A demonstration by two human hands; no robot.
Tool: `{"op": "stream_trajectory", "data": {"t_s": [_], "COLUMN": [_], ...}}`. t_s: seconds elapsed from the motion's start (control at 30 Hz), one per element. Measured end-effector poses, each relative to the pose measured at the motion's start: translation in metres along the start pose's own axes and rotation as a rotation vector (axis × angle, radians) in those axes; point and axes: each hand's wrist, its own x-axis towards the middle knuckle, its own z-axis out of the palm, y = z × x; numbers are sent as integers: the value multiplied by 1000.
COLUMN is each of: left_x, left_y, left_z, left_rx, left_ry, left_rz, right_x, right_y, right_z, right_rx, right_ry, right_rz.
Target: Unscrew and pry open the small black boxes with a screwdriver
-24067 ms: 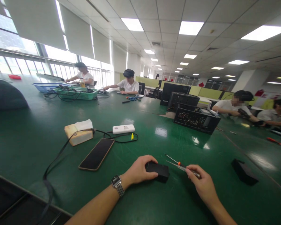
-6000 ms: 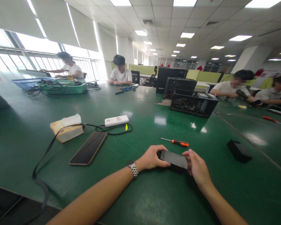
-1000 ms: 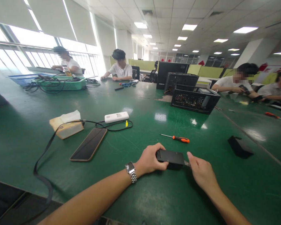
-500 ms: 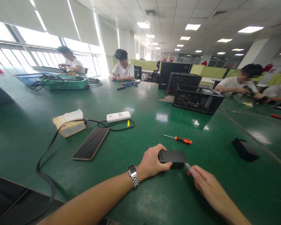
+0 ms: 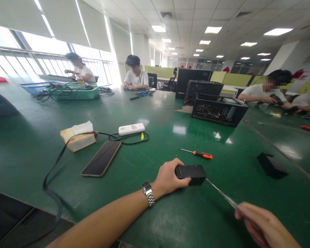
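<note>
My left hand (image 5: 170,175), with a metal-banded watch (image 5: 147,193) on its wrist, grips the left end of a small black box (image 5: 193,174) on the green table. In my right hand (image 5: 263,220) is a thin screwdriver (image 5: 223,196) with a clear handle. Its tip reaches the right end of the box; whether it sits inside or only touches cannot be made out. Beyond the box lies an orange and black screwdriver (image 5: 203,155). A black bracket-shaped part (image 5: 272,165) rests to the right.
To the left are a phone (image 5: 102,158), a white power bank (image 5: 131,129) with a cable, and a tissue pack (image 5: 79,136). Black computer cases (image 5: 218,110) stand farther back. A green basket (image 5: 77,93) holds cables. Several people sit around the table.
My right hand has moved away from the box, toward the lower right, and much more of the screwdriver's shaft now shows. My left hand and the box have hardly moved.
</note>
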Motion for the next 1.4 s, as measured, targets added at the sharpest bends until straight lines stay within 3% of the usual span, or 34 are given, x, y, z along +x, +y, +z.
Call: {"op": "stream_trajectory", "data": {"t_s": [0.23,0.4,0.57,0.73,0.83,0.9,1.0,1.1,1.17,1.23,1.4], "left_x": [3,2,3,2,1,0,1,2,2,3,1], "left_y": [1,1,3,6,7,8,8,7,7,7,6], "left_z": [2,2,2,7,10,11,11,9,8,7,6], "left_rx": [13,1,6,-3,-17,-23,-30,-21,-3,18,42], "left_ry": [21,21,22,19,22,24,16,4,-2,-7,-4], "left_rz": [21,21,36,42,30,17,13,27,40,51,89], "right_x": [1,1,1,10,15,16,13,10,10,12,13], "right_y": [-9,-5,-3,-4,-6,-8,-12,-18,-20,-19,-16], "right_z": [30,24,27,53,70,79,89,95,95,92,77], "right_rx": [95,83,37,-16,-56,-155,-427,-716,-795,-692,-84], "right_ry": [-4,21,66,-30,-115,-100,71,184,207,163,-96], "right_rz": [-96,-44,-88,-182,-163,-192,-297,-266,-246,-259,-136]}}
